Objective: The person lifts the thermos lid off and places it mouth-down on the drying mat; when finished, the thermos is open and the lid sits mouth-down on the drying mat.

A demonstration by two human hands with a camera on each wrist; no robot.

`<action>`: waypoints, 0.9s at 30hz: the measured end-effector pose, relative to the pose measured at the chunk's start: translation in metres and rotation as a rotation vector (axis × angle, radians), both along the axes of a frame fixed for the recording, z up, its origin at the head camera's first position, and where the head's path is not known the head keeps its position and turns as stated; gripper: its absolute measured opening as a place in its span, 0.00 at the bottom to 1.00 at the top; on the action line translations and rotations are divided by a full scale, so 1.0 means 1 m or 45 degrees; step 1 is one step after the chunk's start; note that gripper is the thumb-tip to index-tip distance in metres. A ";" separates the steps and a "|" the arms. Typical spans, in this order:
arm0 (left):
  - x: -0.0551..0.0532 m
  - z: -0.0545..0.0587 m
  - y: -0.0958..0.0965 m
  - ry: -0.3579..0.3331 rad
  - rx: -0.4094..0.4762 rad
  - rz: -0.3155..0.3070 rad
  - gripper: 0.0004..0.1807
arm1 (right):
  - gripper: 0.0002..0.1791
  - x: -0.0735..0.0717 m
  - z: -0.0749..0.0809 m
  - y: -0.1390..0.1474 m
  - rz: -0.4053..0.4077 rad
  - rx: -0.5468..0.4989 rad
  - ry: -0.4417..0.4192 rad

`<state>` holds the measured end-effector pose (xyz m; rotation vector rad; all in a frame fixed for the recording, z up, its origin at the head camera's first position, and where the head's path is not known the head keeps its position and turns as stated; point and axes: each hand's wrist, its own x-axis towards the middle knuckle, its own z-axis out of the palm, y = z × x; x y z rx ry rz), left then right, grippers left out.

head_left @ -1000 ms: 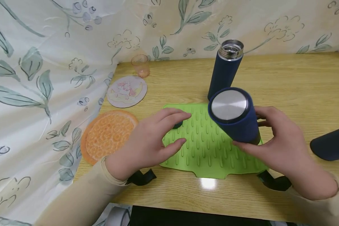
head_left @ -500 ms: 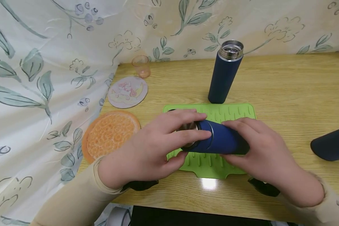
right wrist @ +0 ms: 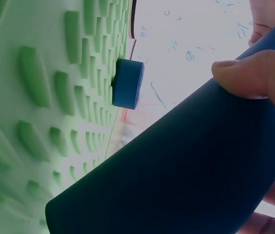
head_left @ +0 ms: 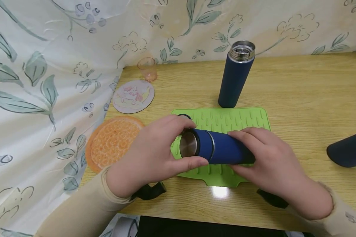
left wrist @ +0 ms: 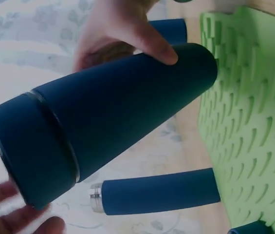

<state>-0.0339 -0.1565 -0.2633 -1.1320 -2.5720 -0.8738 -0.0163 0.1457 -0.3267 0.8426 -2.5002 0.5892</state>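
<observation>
A blue thermos flask (head_left: 228,146) is held tilted over the green ridged mat (head_left: 225,115), its steel-topped lid (head_left: 188,144) toward the left. My right hand (head_left: 267,158) grips the lower body, thumb on the near side, as the right wrist view also shows. The left hand (head_left: 157,151) is curved around the lid end, thumb and fingers on opposite sides; in the left wrist view its fingertips are right at the lid's edge. A small blue cap (right wrist: 127,84) sits on the mat, partly hidden by the left hand in the head view.
Behind the mat stands an uncapped dark blue flask (head_left: 237,74). Another dark flask (head_left: 348,149) lies at the right edge. On the left are an orange round mat (head_left: 114,143), a unicorn coaster (head_left: 133,96) and a clear pink cup (head_left: 147,69).
The right hand has brought the flask left and turned its lid toward the left hand, which has closed in around the lid. Since half a second ago, the left fingers have shifted on it.
</observation>
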 end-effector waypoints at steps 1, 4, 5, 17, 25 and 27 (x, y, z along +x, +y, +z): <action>0.000 -0.001 -0.001 0.015 -0.007 -0.034 0.40 | 0.50 0.000 -0.001 0.000 -0.004 -0.004 -0.002; -0.001 -0.002 -0.005 0.073 -0.006 -0.215 0.37 | 0.50 -0.001 -0.002 0.002 -0.028 -0.010 -0.008; -0.002 -0.003 -0.006 0.092 -0.003 -0.279 0.36 | 0.50 -0.002 -0.002 0.003 -0.035 -0.013 -0.010; -0.004 -0.008 -0.008 -0.051 0.046 -0.111 0.33 | 0.49 0.001 0.000 0.002 -0.037 0.016 -0.027; -0.004 -0.010 -0.011 0.036 -0.043 -0.092 0.41 | 0.49 -0.001 0.000 0.001 -0.037 0.011 -0.017; -0.005 -0.010 -0.012 0.086 -0.017 -0.235 0.39 | 0.49 -0.002 0.000 0.003 -0.047 0.009 -0.021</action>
